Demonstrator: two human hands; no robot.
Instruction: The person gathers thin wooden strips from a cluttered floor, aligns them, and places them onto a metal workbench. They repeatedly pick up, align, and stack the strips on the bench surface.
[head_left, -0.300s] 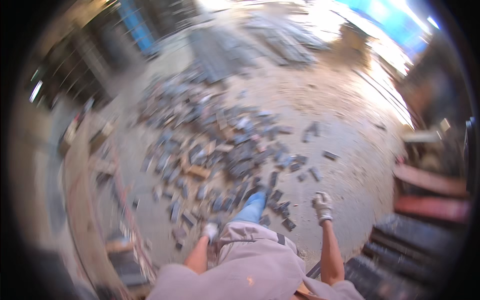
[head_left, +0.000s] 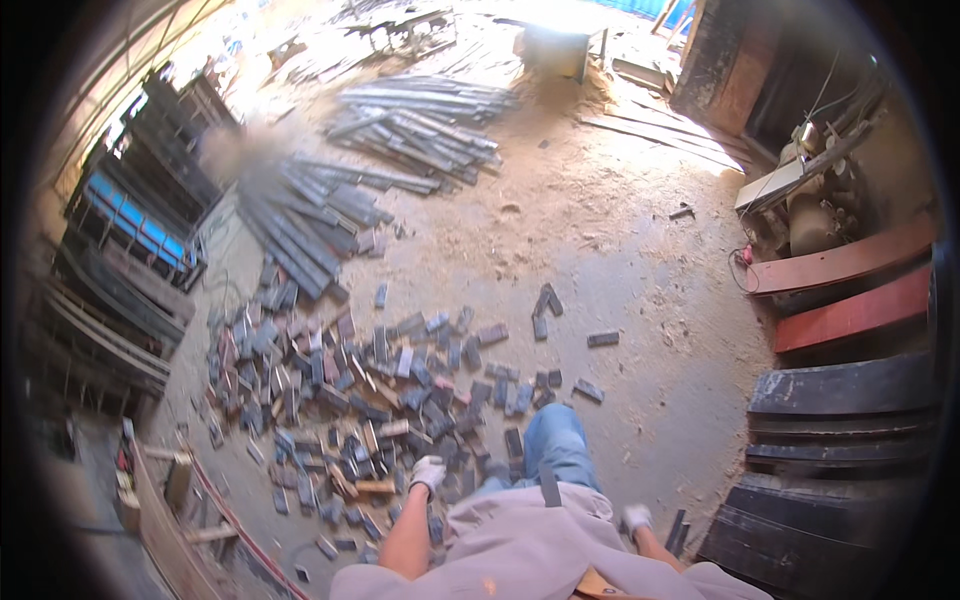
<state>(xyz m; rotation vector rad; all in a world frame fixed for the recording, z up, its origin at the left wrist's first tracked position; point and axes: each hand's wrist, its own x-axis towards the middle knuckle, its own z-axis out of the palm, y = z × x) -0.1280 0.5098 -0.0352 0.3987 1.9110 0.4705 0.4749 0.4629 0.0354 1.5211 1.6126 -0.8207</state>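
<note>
My left hand (head_left: 428,474), in a whitish work glove, hangs beside my thigh with its fingers curled in. Nothing shows in it. Below it on the floor lies a heap of short, dark wood blocks (head_left: 400,400), some with pale cut faces; the hand appears apart from them. My right hand (head_left: 637,520), gloved too, hangs low by my other side near some thin dark strips (head_left: 678,532). Its fingers are blurred and too small to read. One of my legs, in blue jeans, is forward at the heap's edge.
Long grey planks (head_left: 420,125) lie in stacks beyond the blocks. Curved red panels (head_left: 855,310) and dark boards (head_left: 840,385) line the right side. Racks of dark boards (head_left: 120,290) stand at the left, and a wooden frame (head_left: 160,520) at near left. Sawdust (head_left: 560,200) covers the floor ahead.
The view has swung to the right and sharpened. My left hand has come forward and up; my right hand, held out in front before, has dropped back beside me. My front leg has shifted.
</note>
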